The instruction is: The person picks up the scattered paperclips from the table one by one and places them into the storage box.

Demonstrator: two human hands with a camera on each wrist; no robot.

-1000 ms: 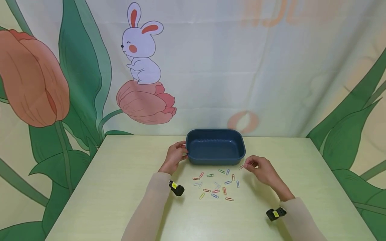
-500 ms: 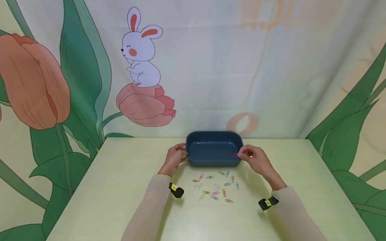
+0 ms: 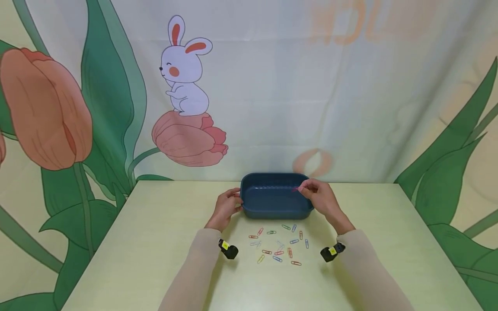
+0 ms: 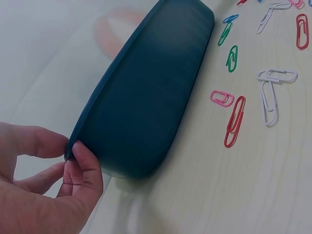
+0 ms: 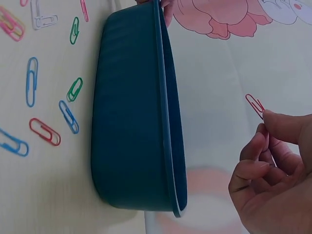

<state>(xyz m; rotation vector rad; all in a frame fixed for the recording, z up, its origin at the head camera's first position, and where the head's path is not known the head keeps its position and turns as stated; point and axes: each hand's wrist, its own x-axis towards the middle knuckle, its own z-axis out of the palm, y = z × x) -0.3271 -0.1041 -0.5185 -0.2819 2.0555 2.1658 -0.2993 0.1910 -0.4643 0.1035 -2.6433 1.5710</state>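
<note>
A dark blue rectangular bin (image 3: 276, 214) stands near the back edge of the table. My left hand (image 3: 224, 210) pinches the rim at its left end; in the left wrist view the thumb and fingers (image 4: 87, 163) close on the bin's edge. Over the bin's right part, my right hand (image 3: 322, 199) holds a red paper clip (image 5: 254, 105) between thumb and fingertips, as the right wrist view shows. Several loose paper clips in red, blue, green, yellow, pink and white lie on the table in front of the bin, among them a yellow paper clip (image 3: 261, 259).
The pale table (image 3: 155, 259) ends at the back against a hanging cloth (image 3: 268, 108) printed with tulips and a rabbit. A small black camera sits on each wrist.
My right hand has carried the red paper clip from the table beside the bin's right front corner, up and leftward over the bin. The left hand keeps its place at the rim.
</note>
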